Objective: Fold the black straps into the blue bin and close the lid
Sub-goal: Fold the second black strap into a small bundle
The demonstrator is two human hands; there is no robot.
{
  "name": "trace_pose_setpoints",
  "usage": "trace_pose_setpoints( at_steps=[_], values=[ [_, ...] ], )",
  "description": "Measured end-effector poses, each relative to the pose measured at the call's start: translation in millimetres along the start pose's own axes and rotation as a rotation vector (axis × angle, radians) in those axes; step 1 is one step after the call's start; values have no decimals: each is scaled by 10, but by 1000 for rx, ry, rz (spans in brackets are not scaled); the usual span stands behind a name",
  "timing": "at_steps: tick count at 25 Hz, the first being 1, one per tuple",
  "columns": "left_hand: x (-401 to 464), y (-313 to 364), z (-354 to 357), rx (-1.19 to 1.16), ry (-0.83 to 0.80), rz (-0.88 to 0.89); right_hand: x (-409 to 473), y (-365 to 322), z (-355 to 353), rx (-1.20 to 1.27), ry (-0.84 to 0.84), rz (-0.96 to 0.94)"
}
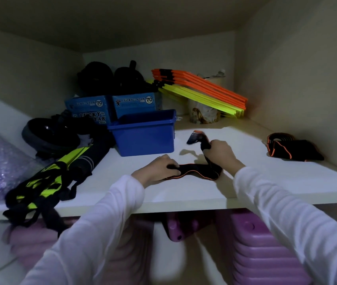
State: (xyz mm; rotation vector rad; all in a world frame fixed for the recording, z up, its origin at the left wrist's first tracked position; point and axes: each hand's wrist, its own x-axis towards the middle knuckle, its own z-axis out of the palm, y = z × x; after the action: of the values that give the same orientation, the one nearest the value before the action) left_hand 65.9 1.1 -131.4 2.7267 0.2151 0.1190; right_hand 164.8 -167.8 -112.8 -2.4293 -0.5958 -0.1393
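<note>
A black strap with orange edging (196, 171) lies on the white shelf between my hands. My left hand (161, 166) pins its left end against the shelf. My right hand (219, 151) grips the other end and lifts it, with a labelled tab sticking up past the fingers. The blue bin (143, 138) stands open just behind my hands, slightly to the left; no lid is visible on it. A second pile of black straps with orange edging (293, 148) rests on the shelf at the right, near the side wall.
Blue "Lucky Star" boxes (112, 108) and black gear sit behind the bin. Orange and yellow poles (200, 89) lean at the back right over a wrapped jar (203, 115). Black and yellow harness straps (40, 188) hang over the shelf edge at left. Purple items sit below the shelf.
</note>
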Motion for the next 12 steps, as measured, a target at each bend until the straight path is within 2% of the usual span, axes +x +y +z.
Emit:
trace_pose_setpoints(
  at_steps=[2,4,8,12],
  values=[
    [-3,-104,-37,-36,-25,-85,73,87,-37,301,48,102],
    [-18,-197,-73,-39,2,-155,115,182,-69,494,112,179],
    [-103,-364,-164,-77,61,-226,102,314,-103,618,109,261],
    [-159,-531,-314,-21,39,-242,103,326,-53,802,107,390]
  ],
)
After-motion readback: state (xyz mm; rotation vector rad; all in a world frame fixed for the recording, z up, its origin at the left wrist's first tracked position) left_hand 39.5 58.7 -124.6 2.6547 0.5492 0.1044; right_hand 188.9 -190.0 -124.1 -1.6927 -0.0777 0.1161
